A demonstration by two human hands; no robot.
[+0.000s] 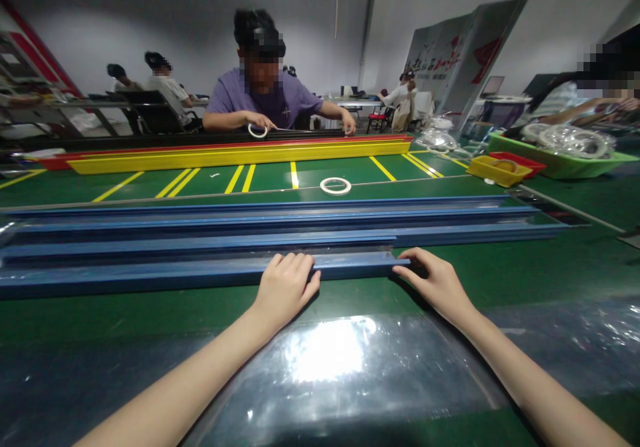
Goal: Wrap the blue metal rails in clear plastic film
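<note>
A long blue channel strip (pixel 165 284) lies nearest me on the green table. My left hand (pixel 286 287) rests over its near wall, fingers curled across the top and thumb to the right. At the strip's right end, my right hand (pixel 434 279) pinches the edge between thumb and fingers. Behind it lie more blue channel strips (pixel 460 234), side by side and reaching further right. Clear plastic film (pixel 240 394) with a bright glare is spread under my forearms, in front of the strips.
A white tape roll (pixel 336 192) lies beyond the strips. Yellow channel strips (pixel 240 157) stand further back, before a co-worker in a purple shirt (pixel 300 104) holding another tape roll (pixel 258 135). At right are a yellow tray (pixel 495 172) and a green basket (pixel 575 166) with wrapped rolls.
</note>
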